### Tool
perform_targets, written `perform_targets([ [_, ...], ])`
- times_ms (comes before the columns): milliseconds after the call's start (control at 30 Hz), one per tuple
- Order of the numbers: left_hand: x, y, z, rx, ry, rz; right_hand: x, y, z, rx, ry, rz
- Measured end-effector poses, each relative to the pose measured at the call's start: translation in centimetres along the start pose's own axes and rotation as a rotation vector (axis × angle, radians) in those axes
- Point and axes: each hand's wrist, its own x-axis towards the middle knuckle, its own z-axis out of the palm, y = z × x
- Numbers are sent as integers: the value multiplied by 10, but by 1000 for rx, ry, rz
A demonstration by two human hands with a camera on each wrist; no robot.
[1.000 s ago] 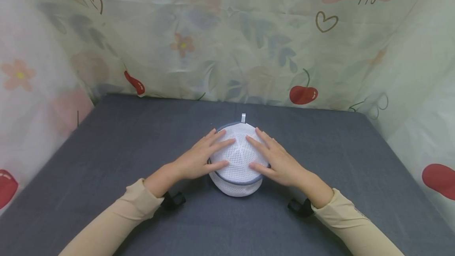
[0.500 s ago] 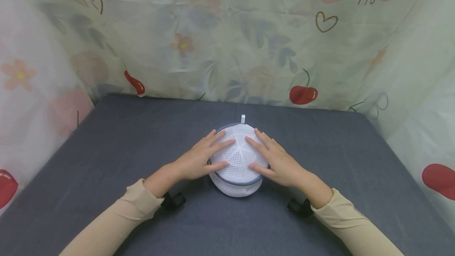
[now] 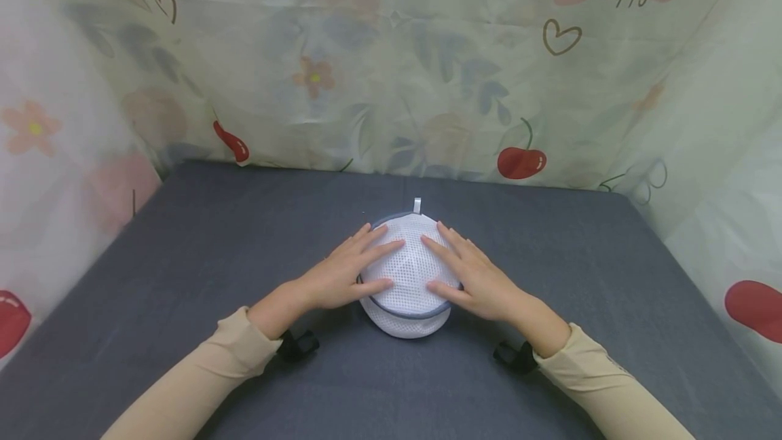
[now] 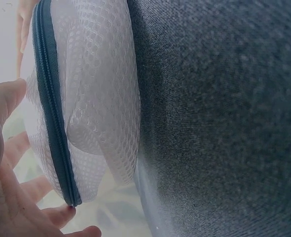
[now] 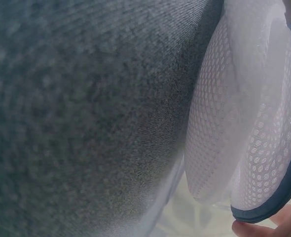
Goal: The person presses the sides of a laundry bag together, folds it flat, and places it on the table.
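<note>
1. The white mesh pouch [image 3: 408, 270] is a round, domed item of netted fabric. It lies near the middle of the grey table [image 3: 183, 257], directly in front of me.
2. A dark grey zipper band [image 4: 52, 113] runs around the pouch's rim. In the left wrist view the band stands between the upper mesh dome and the lower mesh part, which rests on the cloth.
3. A small white loop tab [image 3: 418, 205] sticks up from the far edge of the pouch, on the side away from me.
4. My left hand [image 3: 342, 273] lies flat on the left half of the dome. Its fingers are straight and spread, pointing toward the pouch's middle, and the thumb rests along the near rim. It presses on the mesh and grips nothing.
5. My right hand [image 3: 473, 273] mirrors it on the right half. Fingers are extended and slightly fanned, the thumb lies on the near rim, and nothing is clasped.
6. The index fingertips of the two hands are near each other on top of the dome but apart.
7. In the right wrist view a fingertip [image 5: 249, 229] touches the zipper band at the pouch's edge.
8. Both forearms wear beige sleeves [image 3: 214, 365]. A black strap [image 3: 297, 345] sits at each wrist.
9. A printed curtain [image 3: 391, 73] with cherries, flowers, hearts and the word "happy" hangs behind and to both sides of the table.
</note>
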Motion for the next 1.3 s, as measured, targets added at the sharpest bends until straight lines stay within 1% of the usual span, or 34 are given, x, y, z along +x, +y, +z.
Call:
perform_targets([
  [300, -1, 0, 1, -7, -19, -9, 1, -1, 1, -4, -21, 16],
  [700, -1, 0, 1, 5, -42, -16, 0, 0, 4, -18, -18, 8],
  [967, -2, 1, 2, -9, -68, -33, -1, 0, 5, -15, -30, 9],
  [1300, -2, 0, 4, 1, -73, -35, -1, -1, 6, -11, -45, 18],
])
